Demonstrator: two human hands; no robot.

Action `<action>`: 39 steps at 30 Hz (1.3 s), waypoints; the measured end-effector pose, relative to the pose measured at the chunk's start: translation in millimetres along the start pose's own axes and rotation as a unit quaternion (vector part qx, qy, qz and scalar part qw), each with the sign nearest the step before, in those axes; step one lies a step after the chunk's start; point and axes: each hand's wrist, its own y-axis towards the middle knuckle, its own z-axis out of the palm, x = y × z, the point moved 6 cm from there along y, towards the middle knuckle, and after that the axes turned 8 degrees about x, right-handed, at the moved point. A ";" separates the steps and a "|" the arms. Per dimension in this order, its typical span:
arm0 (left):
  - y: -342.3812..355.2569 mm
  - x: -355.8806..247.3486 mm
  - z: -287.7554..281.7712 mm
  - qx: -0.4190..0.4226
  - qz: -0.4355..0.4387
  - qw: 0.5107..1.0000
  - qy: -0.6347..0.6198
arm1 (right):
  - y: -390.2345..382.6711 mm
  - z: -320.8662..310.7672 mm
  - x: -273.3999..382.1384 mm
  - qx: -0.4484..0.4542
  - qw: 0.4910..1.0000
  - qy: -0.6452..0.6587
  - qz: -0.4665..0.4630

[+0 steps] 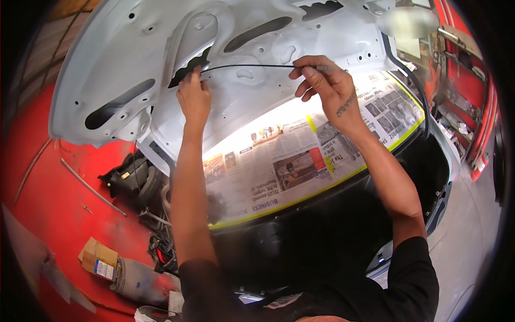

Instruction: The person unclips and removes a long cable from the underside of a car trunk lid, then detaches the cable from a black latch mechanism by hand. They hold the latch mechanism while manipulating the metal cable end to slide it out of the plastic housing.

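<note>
Raised grey car panel (247, 99), ribbed and punched with holes, faces the person; both bare hands are up against or in front of it. Object in hand: a thin black rod (247, 65), bowed slightly upward, spanning the gap between the two hands across the panel's face, above its lower edge. Left hand (194, 101): at the dark ragged-looking opening (185, 75) in the left half of the panel, fingers narrow and bunched at the rod's left end; whether they pinch it I cannot tell, as the back of the hand covers the grip. Right hand (335, 94): toward the panel's right edge, palm partly visible, thumb and forefinger closed on the rod's other end, remaining fingers loosely curled. Below the panel's lower edge, newspaper sheets (241, 182) cover a broad surface, with yellow tape (311, 123) along their border and in a short strip across them; a bright glare lies along the upper part. On the left, beyond the panel's lower left corner, the red floor (43, 177) carries a cardboard box (100, 257), just beside a grey cylindrical container (142, 282).
</note>
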 end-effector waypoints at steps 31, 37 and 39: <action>29.1 4.4 6.4 0.039 -0.056 0.996 -0.065 | 3.3 2.6 0.0 0.008 0.999 -0.035 -0.027; 30.3 4.7 9.1 0.028 -0.074 0.996 -0.051 | -100.1 4.3 -108.3 0.063 0.957 -0.273 0.081; 32.8 1.4 8.7 0.029 -0.075 0.995 -0.051 | -135.3 -3.5 -142.3 0.058 0.938 -0.338 0.045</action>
